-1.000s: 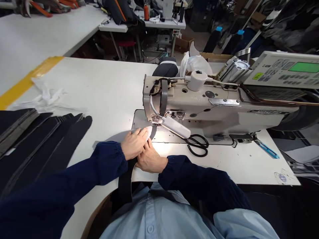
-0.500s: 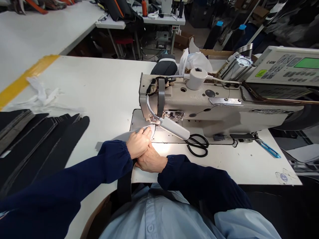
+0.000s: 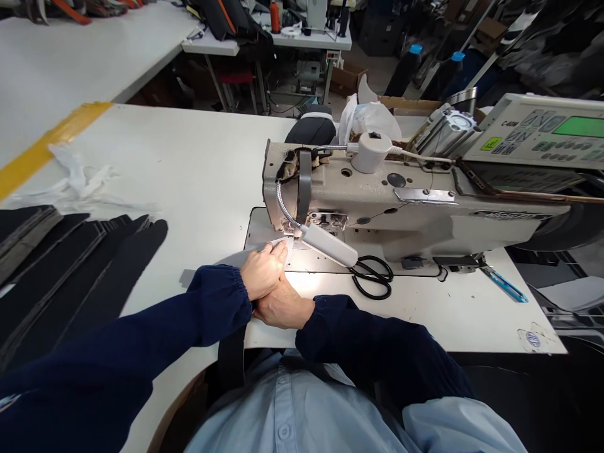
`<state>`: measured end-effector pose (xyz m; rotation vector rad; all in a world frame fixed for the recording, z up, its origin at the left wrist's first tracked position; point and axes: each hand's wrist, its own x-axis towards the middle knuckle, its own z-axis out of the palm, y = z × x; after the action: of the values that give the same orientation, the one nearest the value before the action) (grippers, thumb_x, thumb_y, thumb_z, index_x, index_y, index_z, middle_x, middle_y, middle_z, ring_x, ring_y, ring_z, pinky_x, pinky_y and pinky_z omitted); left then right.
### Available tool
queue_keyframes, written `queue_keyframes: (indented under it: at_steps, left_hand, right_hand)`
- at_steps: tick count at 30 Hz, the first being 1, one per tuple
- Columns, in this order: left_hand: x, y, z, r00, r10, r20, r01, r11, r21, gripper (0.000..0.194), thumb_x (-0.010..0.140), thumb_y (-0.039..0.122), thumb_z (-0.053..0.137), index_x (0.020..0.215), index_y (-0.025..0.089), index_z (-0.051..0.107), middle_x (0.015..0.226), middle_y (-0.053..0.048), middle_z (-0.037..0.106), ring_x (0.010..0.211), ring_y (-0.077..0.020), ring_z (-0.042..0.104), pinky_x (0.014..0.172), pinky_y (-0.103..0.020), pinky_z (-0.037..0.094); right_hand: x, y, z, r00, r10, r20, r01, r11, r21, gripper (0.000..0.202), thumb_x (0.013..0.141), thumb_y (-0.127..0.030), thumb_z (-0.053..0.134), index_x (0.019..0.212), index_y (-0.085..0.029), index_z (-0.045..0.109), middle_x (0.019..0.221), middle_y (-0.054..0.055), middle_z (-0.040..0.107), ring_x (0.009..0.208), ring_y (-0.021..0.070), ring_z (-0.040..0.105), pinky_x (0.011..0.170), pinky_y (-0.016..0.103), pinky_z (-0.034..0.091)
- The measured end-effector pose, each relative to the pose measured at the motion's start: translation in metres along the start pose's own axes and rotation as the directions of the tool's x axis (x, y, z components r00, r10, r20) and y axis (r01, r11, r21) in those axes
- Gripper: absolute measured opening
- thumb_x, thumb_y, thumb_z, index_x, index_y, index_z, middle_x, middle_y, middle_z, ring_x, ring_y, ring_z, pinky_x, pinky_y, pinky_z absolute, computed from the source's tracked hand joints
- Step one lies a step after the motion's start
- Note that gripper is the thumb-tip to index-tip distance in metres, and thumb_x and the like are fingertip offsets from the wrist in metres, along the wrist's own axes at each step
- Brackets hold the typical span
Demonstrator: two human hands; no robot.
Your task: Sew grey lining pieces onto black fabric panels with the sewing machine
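A small white mesh fabric piece [image 3: 289, 243] lies under the needle area of the sewing machine [image 3: 330, 182]. My left hand [image 3: 264, 270] presses on this fabric, fingers bent and close together, just in front of the presser foot. Tucked against its underside, my right hand [image 3: 284, 304] is closed around a black strap [image 3: 231, 358], which hangs over the table edge towards my lap. Most of the right fingers are hidden beneath the left hand. A white lamp head [image 3: 330, 244] lights the spot from the right.
Black-handled scissors [image 3: 372, 277] lie right of my hands, and a blue cutter [image 3: 507, 286] farther right. Long dark padded pieces [image 3: 94, 270] are stacked at left, with white scraps [image 3: 78, 176] behind. A control panel [image 3: 542, 129] stands at upper right.
Both hands stay almost in place at the needle. The white fabric and the strap have shifted very slightly; the view has tilted a little.
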<state>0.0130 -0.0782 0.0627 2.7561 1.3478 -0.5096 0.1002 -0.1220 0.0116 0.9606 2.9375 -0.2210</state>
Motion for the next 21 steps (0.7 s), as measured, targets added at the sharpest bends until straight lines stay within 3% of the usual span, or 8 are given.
queue_keyframes:
  at_steps: [5,8,13,17,21]
  left_hand:
    - [0.002,-0.005,0.002,0.999,0.033,-0.033,-0.033,0.999,-0.008,0.053,0.083,0.011,0.042,0.134,0.007,0.052,0.138,-0.016,0.053,0.122,-0.0296,0.051,0.078,-0.034,0.052]
    - [0.0,-0.016,0.004,0.99,0.137,-0.041,-0.139,0.99,-0.028,0.052,0.082,0.014,0.045,0.133,0.005,0.052,0.138,-0.018,0.052,0.121,-0.0292,0.053,0.087,-0.035,0.05]
    - [-0.019,-0.039,0.007,0.968,0.247,0.049,-0.245,0.969,-0.038,0.061,0.074,0.008,0.049,0.135,0.009,0.05,0.143,-0.012,0.049,0.124,-0.0245,0.051,0.098,-0.033,0.046]
    - [-0.032,-0.047,0.016,0.966,0.258,0.029,-0.258,0.966,0.015,0.065,0.076,0.003,0.045,0.139,0.018,0.047,0.145,-0.006,0.048,0.128,-0.0212,0.048,0.096,-0.03,0.046]
    - [-0.032,-0.043,0.028,0.969,0.246,-0.014,-0.245,0.969,0.017,0.064,0.079,0.003,0.042,0.141,0.019,0.045,0.146,-0.006,0.047,0.133,-0.02,0.043,0.098,-0.029,0.046]
  right_hand:
    - [0.001,0.001,0.005,0.998,0.0,-0.064,0.001,1.0,0.021,0.038,0.094,-0.039,0.047,0.109,-0.011,0.068,0.099,0.015,0.071,0.098,0.0365,0.059,0.091,0.064,0.041]
    - [0.0,0.001,0.007,0.995,0.025,-0.099,-0.025,1.0,0.006,0.042,0.093,-0.04,0.047,0.113,-0.008,0.066,0.109,0.021,0.067,0.105,0.0395,0.057,0.093,0.067,0.037]
    - [-0.004,-0.008,0.005,0.985,0.049,-0.167,-0.053,0.998,-0.023,0.053,0.092,-0.042,0.047,0.125,0.0,0.056,0.12,0.031,0.059,0.113,0.0433,0.053,0.096,0.07,0.032]
    - [-0.011,-0.019,0.002,0.97,0.044,-0.24,-0.068,0.993,-0.095,0.047,0.094,-0.024,0.038,0.13,0.004,0.049,0.117,0.031,0.06,0.109,0.0409,0.058,0.096,0.068,0.034]
    - [-0.017,-0.024,-0.004,0.973,0.043,-0.225,-0.074,0.989,-0.132,0.042,0.094,-0.014,0.032,0.126,0.005,0.052,0.113,0.031,0.063,0.102,0.0377,0.062,0.092,0.065,0.039]
